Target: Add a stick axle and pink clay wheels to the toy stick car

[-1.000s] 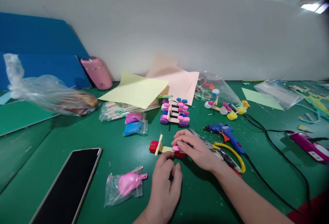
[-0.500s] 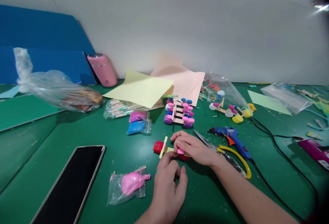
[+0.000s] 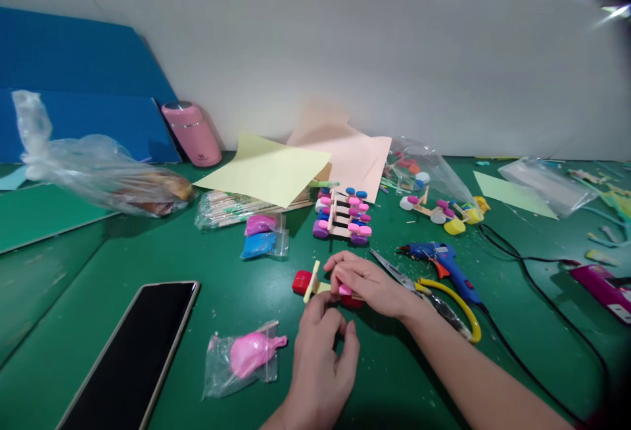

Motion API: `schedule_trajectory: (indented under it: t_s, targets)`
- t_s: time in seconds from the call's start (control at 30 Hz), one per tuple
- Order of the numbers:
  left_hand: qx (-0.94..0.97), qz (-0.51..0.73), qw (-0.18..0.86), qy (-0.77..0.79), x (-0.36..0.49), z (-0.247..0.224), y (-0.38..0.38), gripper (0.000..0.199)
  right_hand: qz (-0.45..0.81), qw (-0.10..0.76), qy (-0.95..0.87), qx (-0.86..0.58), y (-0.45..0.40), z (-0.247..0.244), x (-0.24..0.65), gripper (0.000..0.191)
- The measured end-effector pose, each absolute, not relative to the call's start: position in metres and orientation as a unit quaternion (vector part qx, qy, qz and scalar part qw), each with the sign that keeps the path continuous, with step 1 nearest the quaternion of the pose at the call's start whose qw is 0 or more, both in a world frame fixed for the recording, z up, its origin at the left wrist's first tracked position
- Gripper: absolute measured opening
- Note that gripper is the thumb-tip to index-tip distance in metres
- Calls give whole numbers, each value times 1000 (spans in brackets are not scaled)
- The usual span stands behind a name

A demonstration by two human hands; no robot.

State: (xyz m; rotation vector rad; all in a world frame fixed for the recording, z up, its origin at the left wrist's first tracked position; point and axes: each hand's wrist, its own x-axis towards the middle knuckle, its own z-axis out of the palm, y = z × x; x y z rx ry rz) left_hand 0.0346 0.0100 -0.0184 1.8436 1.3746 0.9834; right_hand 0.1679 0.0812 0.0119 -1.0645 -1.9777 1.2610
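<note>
A small stick-built toy car point(image 3: 323, 287) with red wheels and an upright pale-yellow stick lies on the green table in front of me. My left hand point(image 3: 325, 351) grips its near side with curled fingers. From the right, my right hand point(image 3: 367, 283) covers the car's other end, its fingers closed around it. A bit of pink clay point(image 3: 346, 290) shows beneath those fingers; the rest of that end is hidden. Scissors point(image 3: 394, 271) lie just beyond my right hand. Behind the car is a cluster of similar cars point(image 3: 342, 225) with pink, blue and purple parts.
A blue glue gun point(image 3: 451, 265) with a black cord and yellow-handled pliers point(image 3: 458, 308) lie right. Bagged pink clay point(image 3: 254, 354), bagged purple and blue clay point(image 3: 259, 244) and a phone point(image 3: 133, 358) lie left. Paper sheets point(image 3: 269, 166) and a pink flask point(image 3: 193, 135) stand behind.
The whole view has shifted slightly, so most things appear a little further left. Both hands keep nearly the same hold on the toy car.
</note>
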Motion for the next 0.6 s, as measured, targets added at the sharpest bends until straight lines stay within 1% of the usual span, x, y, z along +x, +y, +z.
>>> schedule_trajectory:
  t_s: [0.17,0.27,0.4,0.47,0.6]
  targets:
    - [703,370,319,517,34,-18,11,15,438,325,-712,-442,74,14,176,29]
    - [704,370,322,513,33,-18,11,15,403,335,-711,-470,62,18,181,22]
    - [702,375,327,510,33,-17,11,16,308,337,-746,-485,48,17,179,37]
    - [702,381,322,509,34,-16,11,17,268,337,-754,-497,45,13,176,37]
    - [703,385,314,509,36,-15,12,17,231,347,-749,-515,43,5,169,19]
